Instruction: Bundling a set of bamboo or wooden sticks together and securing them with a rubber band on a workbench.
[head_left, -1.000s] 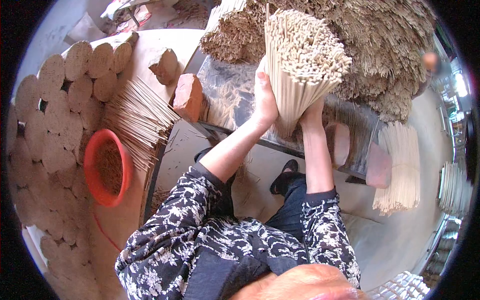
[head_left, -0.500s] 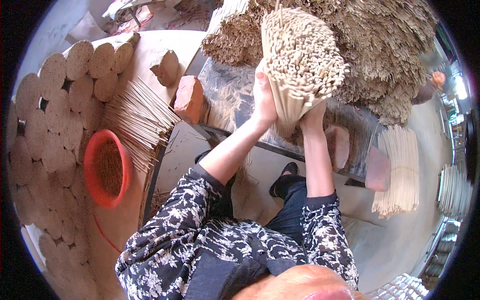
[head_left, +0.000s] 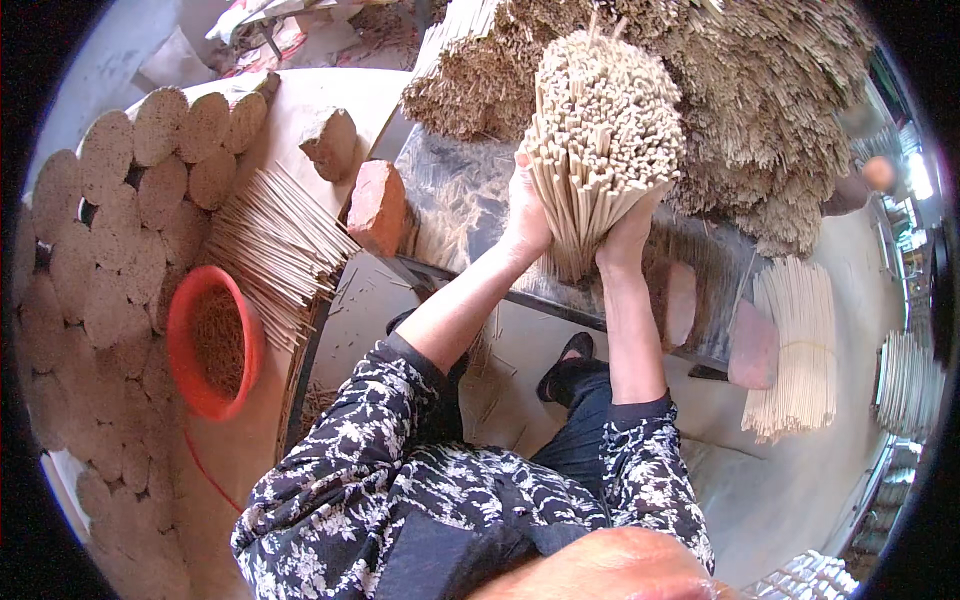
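Observation:
A thick bundle of thin pale sticks (head_left: pixel 605 125) is held upright between my two hands above the work table (head_left: pixel 450 190). The cut ends face up toward me and stand at uneven heights, with a couple poking out at the far side. My left hand (head_left: pixel 527 212) wraps the bundle's left side, and my right hand (head_left: pixel 630 232) grips it low on the right. Most of the fingers are hidden behind the sticks. Just behind the bundle rises a large heap of brownish sticks (head_left: pixel 770 110).
At the left, loose sticks (head_left: pixel 280 245) lie beside an orange-red bowl (head_left: pixel 252 345) holding brown scraps. Round stacked bundles (head_left: pixel 110 260) line the far left. Brick pieces (head_left: pixel 377 208) sit at the table's left edge. A tied stick bundle (head_left: pixel 795 345) stands right, beside a reddish block (head_left: pixel 752 345).
The stick bundle has tipped slightly, so its near ends show more and sit more unevenly. Both hands keep their hold and have shifted only a little.

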